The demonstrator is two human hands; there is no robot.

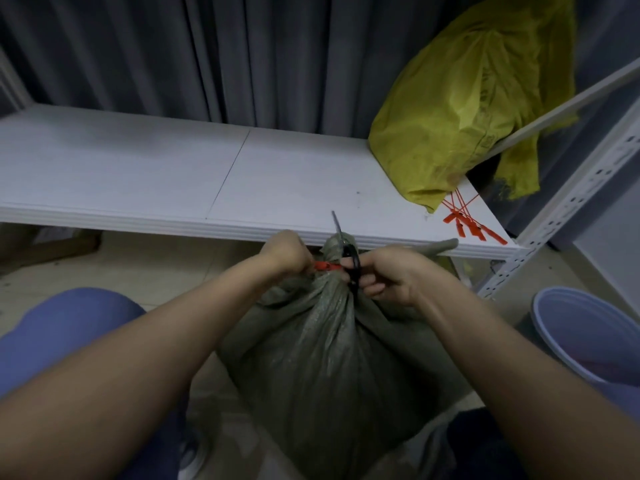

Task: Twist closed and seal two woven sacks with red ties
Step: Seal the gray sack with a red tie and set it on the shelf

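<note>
A grey-green woven sack [322,358] stands on the floor between my knees, its neck twisted into a tight bunch. A red tie [325,265] runs across the neck. My left hand [284,254] pinches the tie's tag end on the left side of the neck. My right hand [391,271] is closed on black-handled scissors [350,261], whose grey blades point up past the sack's top. A yellow woven sack [450,116] lies on the white shelf at the right, its mouth loose.
Several spare red ties [471,226] lie on the white shelf board [173,174] by the yellow sack. A perforated metal upright [571,202] rises at the right. A pale blue bucket [581,334] stands on the floor to my right. Grey curtains hang behind.
</note>
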